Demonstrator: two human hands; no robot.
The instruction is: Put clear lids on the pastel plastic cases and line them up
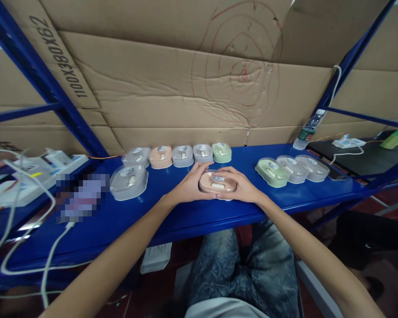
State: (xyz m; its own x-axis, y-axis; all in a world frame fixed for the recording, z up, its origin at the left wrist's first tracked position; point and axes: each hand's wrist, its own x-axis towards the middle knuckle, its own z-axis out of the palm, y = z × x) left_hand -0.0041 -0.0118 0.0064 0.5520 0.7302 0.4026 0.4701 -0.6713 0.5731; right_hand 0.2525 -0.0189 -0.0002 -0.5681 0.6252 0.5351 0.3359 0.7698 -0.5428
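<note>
While the left hand (190, 183) and the right hand (243, 183) grip the pink case (218, 186) between them near the front edge of the table (192, 217), five other cases (182, 156) stand in a row along the back edge.

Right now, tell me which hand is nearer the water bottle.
Right. The right hand is to the left of the water bottle; the left hand is farther left, across the pink container.

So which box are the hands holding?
The peach-pink box, clasped between the left hand and the right hand. The other boxes stand on the blue table, with neither hand holding them.
</note>
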